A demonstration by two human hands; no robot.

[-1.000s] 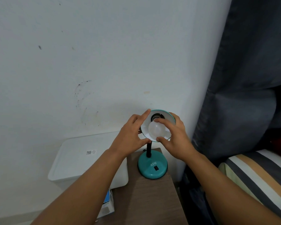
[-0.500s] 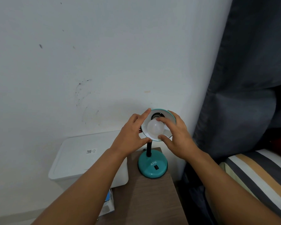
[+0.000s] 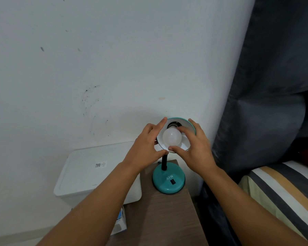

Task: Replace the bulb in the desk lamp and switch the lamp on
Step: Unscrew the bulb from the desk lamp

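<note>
A teal desk lamp stands on a brown bedside table [image 3: 167,219], its round base [image 3: 169,181] carrying a black rocker switch [image 3: 172,182]. The shade [image 3: 187,128] is tipped toward me, white inside. A frosted white bulb [image 3: 172,137] sits in front of the dark socket [image 3: 173,124] and is unlit. My right hand [image 3: 196,148] grips the bulb with thumb below and fingers above. My left hand [image 3: 146,148] clasps the shade's left rim, index finger along the edge.
A white lidded plastic box [image 3: 89,174] sits left of the table against the white wall. A small blue-and-white carton [image 3: 120,222] lies below it. A dark grey curtain [image 3: 267,86] hangs to the right, above a striped bed cover [image 3: 283,189].
The bulb has moved slightly up toward the socket, and my right fingers have shifted round it. My left hand keeps its hold on the shade.
</note>
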